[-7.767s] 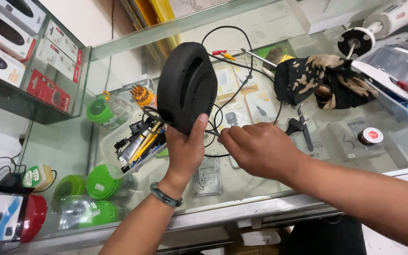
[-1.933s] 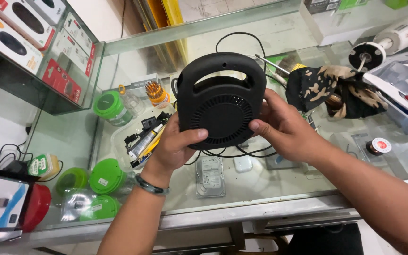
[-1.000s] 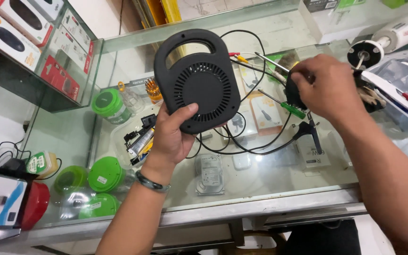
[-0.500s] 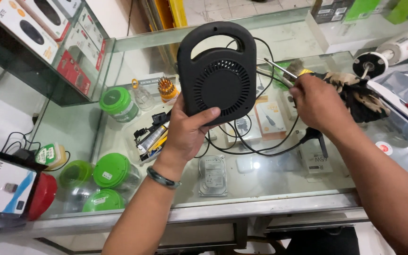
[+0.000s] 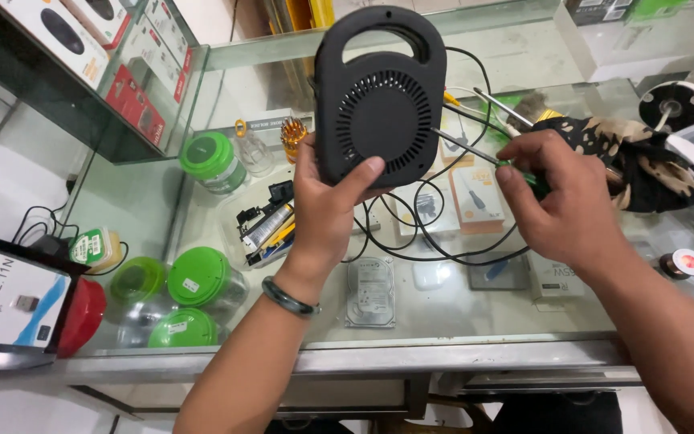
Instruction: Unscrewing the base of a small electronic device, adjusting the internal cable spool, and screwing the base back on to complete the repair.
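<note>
The left hand [image 5: 327,210] holds a black round casing [image 5: 379,95] with a carry handle upright above the glass desk [image 5: 459,309], its fingers closed round the lower edge and the thumb pressed on the vented face. The right hand [image 5: 560,201] is closed on a green-handled screwdriver [image 5: 475,153], whose thin shaft reaches to the right rim of the casing, the tip touching or just short of it; which of the two I cannot tell. A black cable [image 5: 435,249] trails from behind the casing in loops over the desk. To drive a screw here well, the casing should be kept steady and square to the shaft, the tip seated fully in the screw head before turning, and the pressure kept straight along the shaft so it does not slip onto the plastic. Green-lidded jars [image 5: 198,277] and a patterned dark cloth [image 5: 644,165] lie well apart
</note>
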